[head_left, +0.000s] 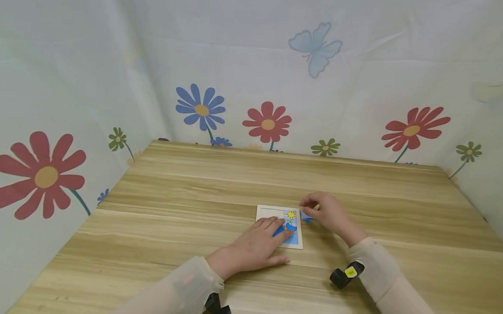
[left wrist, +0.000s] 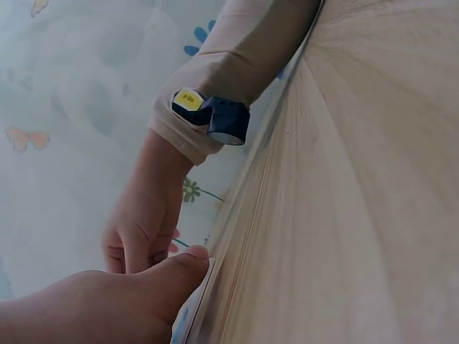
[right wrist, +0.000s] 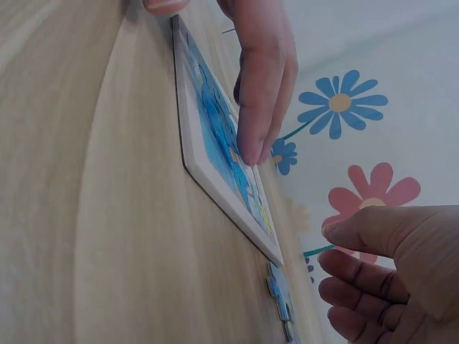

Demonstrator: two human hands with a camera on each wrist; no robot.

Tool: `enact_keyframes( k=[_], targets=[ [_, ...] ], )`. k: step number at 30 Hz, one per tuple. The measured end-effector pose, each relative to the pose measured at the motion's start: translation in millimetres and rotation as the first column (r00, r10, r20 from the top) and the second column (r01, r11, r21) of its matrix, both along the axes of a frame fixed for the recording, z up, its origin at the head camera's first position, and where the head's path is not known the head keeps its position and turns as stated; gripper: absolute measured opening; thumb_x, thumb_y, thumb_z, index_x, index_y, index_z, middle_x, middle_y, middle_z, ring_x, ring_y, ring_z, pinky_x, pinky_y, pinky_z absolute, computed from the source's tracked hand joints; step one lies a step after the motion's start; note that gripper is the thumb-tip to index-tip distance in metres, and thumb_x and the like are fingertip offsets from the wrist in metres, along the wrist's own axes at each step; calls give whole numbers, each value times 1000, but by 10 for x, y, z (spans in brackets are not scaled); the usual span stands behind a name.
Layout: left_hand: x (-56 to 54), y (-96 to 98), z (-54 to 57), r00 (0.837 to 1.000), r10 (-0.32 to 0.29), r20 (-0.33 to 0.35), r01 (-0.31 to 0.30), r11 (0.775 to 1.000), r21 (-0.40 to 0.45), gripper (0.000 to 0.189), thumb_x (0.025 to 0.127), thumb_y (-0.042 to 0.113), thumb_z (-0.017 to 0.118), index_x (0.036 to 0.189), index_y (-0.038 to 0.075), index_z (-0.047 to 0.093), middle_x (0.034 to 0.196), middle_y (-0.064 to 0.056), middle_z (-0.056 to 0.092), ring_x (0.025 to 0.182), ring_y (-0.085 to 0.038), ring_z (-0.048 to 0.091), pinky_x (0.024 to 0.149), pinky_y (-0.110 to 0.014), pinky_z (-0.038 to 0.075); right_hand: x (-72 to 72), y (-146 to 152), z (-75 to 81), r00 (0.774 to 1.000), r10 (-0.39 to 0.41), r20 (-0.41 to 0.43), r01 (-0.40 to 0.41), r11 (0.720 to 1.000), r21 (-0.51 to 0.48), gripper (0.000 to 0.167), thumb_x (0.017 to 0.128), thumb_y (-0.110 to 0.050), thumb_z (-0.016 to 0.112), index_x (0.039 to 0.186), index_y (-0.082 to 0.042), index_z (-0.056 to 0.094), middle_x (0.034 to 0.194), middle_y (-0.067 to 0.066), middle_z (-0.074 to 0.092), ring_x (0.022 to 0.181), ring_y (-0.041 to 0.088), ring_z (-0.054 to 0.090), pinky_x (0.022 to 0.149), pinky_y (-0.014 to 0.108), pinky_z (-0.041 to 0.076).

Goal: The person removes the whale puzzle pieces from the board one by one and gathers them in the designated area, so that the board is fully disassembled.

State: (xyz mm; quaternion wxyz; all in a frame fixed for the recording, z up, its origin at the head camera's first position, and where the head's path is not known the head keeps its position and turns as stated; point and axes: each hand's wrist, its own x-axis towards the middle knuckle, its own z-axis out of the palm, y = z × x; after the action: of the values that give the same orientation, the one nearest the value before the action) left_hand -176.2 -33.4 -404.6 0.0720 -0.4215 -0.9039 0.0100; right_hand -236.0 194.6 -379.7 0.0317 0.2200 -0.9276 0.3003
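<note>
A small jigsaw puzzle in a pale wooden tray (head_left: 300,238) lies on the table, its picture showing a yellow sun (head_left: 290,214) and blue areas. My left hand (head_left: 258,246) rests over the tray's left part with fingers stretched out, covering much of the picture. In the right wrist view, the left fingertips (right wrist: 251,147) touch the picture surface. Just past the tray's right edge lie loose blue puzzle pieces (right wrist: 280,292). Over them hovers my right hand (head_left: 327,212), fingers loosely bent; the right wrist view shows a gap between thumb and fingers with nothing in it.
The wooden table (head_left: 182,187) extends around the tray on all sides. Behind it hangs a white cloth (head_left: 248,44) printed with flowers and a butterfly. Each sleeve carries a small black wrist camera, one of them on the right sleeve (head_left: 375,265).
</note>
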Motion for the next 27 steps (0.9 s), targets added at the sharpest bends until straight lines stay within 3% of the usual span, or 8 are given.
enact_keyframes(
  k=[13, 19, 27],
  targets=[
    [-6, 1, -42, 1000, 9, 9, -9, 1000, 6, 64, 94, 60, 45, 143, 20, 44, 146, -10, 45, 137, -25, 41, 112, -44, 37, 14, -139, -64, 992, 123, -1, -123, 992, 13, 12, 87, -8, 67, 99, -5, 71, 97, 9, 68, 89, 21, 59, 77, 34, 51],
    [-11, 6, -36, 1000, 8, 12, -8, 1000, -13, 64, 95, 60, 43, 145, 20, 43, 147, -10, 44, 137, -25, 40, 113, -43, 36, 24, -197, -105, 989, 147, -21, -147, 989, 20, 12, 85, -6, 69, 97, -4, 71, 93, 8, 67, 83, 17, 57, 74, 31, 49],
    [-10, -3, -49, 999, 13, 35, -13, 1000, -16, 64, 95, 60, 43, 145, 20, 42, 148, -9, 43, 138, -25, 39, 113, -45, 36, 58, -280, -141, 991, 129, -28, -125, 986, 111, 11, 87, -10, 69, 97, -10, 71, 99, 7, 64, 90, 19, 56, 81, 39, 48]
  ],
)
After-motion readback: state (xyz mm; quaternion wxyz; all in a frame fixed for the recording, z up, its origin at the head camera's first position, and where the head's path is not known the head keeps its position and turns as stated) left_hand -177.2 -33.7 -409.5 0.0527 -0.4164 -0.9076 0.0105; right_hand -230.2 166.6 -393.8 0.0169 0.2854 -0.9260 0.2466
